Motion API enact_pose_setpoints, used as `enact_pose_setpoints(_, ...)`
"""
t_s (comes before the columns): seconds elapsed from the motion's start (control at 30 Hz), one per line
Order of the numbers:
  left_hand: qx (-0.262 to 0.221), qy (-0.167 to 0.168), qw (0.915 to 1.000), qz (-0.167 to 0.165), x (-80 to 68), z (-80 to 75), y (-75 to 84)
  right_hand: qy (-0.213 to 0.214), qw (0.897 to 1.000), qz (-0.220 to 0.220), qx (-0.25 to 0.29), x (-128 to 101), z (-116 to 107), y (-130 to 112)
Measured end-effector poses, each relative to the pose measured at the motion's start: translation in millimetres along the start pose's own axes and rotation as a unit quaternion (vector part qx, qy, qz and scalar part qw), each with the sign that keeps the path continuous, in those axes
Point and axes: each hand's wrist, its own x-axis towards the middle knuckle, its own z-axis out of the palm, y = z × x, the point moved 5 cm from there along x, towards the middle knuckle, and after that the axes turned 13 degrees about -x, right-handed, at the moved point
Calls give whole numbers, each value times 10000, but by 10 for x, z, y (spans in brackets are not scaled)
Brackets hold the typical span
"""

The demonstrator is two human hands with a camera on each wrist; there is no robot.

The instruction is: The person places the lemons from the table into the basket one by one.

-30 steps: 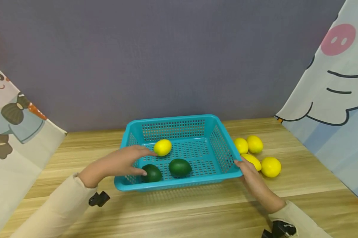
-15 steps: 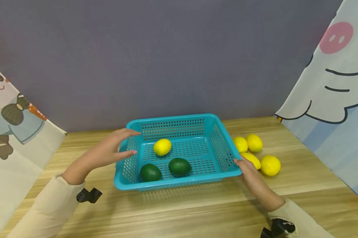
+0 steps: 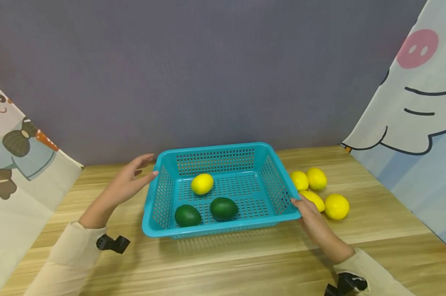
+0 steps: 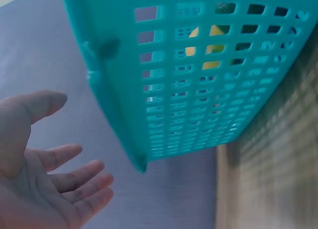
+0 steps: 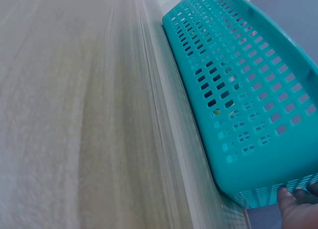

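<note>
A turquoise perforated plastic basket (image 3: 223, 224) stands on the wooden table. Inside lie one lemon (image 3: 202, 183) and two dark green, avocado-like fruits (image 3: 224, 208). My left hand (image 3: 124, 185) is raised just outside the basket's left rim, thumb and fingers spread and holding nothing. The left wrist view shows its open palm (image 4: 37, 189) apart from the basket's side (image 4: 112, 90). At the other end my right hand (image 3: 313, 216) grips the right rim near the front corner. In the right wrist view its thumb (image 5: 287, 201) lies against the end wall, with the fingers partly cut off.
Several yellow fruits sit on the table close to the basket's right side, among them an elongated one (image 3: 313, 200) and a rounder one (image 3: 337, 206). A grey partition (image 3: 223, 74) rises behind the basket, and printed cloths (image 3: 412, 115) flank the table (image 3: 245, 263).
My left hand has drawn back from over the lemon and a green fruit, moving left and away to outside the left rim. My right hand and the basket have stayed in place.
</note>
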Motion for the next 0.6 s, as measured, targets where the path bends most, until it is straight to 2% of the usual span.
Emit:
enact_pose_setpoints(0.27, -624, 172, 9948, -786, 37, 54, -223, -60, 10000, 68, -19, 7, 12, 2)
enact_pose_setpoints(0.47, -969, 25, 9873, -1260, 109, 142, -362, -24, 10000, 60, 15, 7, 1, -4)
enact_pose_setpoints(0.6, -1320, -133, 9812, -1405, 152, 210, -456, -9, 10000, 0, 31, 6, -5, -12)
